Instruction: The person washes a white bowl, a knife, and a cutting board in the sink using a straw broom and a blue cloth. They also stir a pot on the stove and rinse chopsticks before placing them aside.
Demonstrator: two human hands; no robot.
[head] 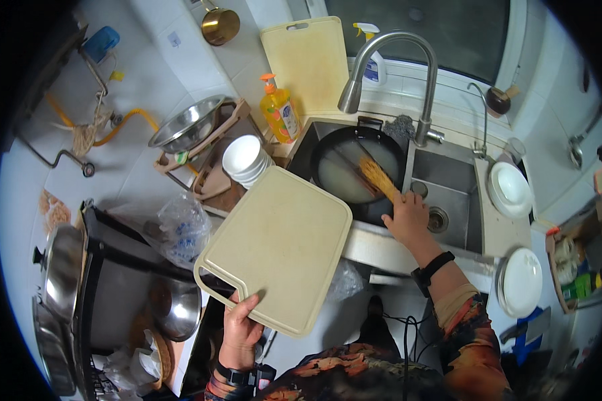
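My left hand [242, 323] grips a beige plastic cutting board [281, 245] by its lower edge beside the handle slot, holding it up in front of the sink. My right hand [409, 218] is closed around the lower end of a bamboo pot-scrubbing brush [377, 176]. The brush's bristles are over a black wok [318, 165] of cloudy water, standing in the left sink basin. Chopsticks or similar thin sticks lie partly in that water. A steel wool scourer [400, 127] rests behind the wok, near the faucet [430, 75].
White bowls [242, 153] are stacked left of the sink, by an orange dish-soap bottle [280, 114]. Another cutting board [308, 65] leans at the window. Right of the basins [449, 185] stand white bowls [511, 190] and plates [523, 281]; a cleaver [538, 325] lies lower right.
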